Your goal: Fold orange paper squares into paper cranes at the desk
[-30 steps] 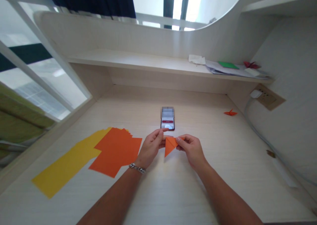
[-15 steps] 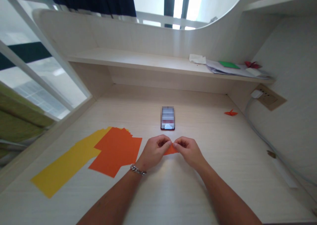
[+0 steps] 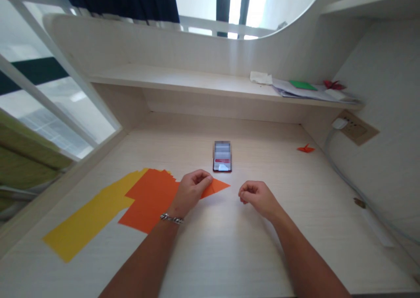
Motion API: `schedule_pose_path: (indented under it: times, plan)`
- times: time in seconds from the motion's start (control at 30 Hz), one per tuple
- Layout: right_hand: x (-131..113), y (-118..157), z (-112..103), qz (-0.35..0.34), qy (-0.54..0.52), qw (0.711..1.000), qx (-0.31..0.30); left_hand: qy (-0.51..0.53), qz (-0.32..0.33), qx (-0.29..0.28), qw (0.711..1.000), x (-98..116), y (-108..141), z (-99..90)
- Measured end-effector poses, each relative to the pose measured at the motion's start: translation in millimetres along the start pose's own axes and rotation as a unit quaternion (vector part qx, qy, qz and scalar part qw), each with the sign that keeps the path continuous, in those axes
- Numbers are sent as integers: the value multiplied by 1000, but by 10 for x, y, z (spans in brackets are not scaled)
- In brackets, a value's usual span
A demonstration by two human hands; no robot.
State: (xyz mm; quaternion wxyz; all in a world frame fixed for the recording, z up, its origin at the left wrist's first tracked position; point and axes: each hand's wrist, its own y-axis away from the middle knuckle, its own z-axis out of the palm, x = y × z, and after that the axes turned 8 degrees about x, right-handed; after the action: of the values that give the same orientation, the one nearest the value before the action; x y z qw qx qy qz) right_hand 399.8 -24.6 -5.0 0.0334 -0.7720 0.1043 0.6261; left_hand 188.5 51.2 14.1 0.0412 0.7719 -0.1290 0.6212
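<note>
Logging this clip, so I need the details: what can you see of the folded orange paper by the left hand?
The folded orange paper looks like matte, thin paper, lying flat and tapering to a sharp point aimed right. It rests on the pale wood-grain desk. The left hand covers its other end, hiding its full shape. Whether it touches the loose orange sheets cannot be told.

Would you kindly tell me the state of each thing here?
Orange paper triangle: folded, lying flat.
Left hand: resting on the triangle.
Right hand: empty, loosely curled.
Orange paper sheets: spread flat, overlapping the yellow.
Yellow paper sheets: partly covered.
Phone: face up, screen lit.
Orange origami crane: folded.
</note>
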Motion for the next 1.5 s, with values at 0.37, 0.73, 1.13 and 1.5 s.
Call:
schedule_pose_path:
  times: [0.37,0.73,1.13,1.5]
  plan:
    - [10,-20,154,-38,-115,991,55,53,-8,-21,998,10,29,104]
    - [-16,24,98,-47,-26,998,19,-88,54,-148,984,-11,107,148]
    - [-44,-13,-61,-4,-107,992,69,84,-34,-143,985,-52,37,92]
    - [-19,23,214,10,-149,988,47,127,-34,-66,989,-106,87,272]
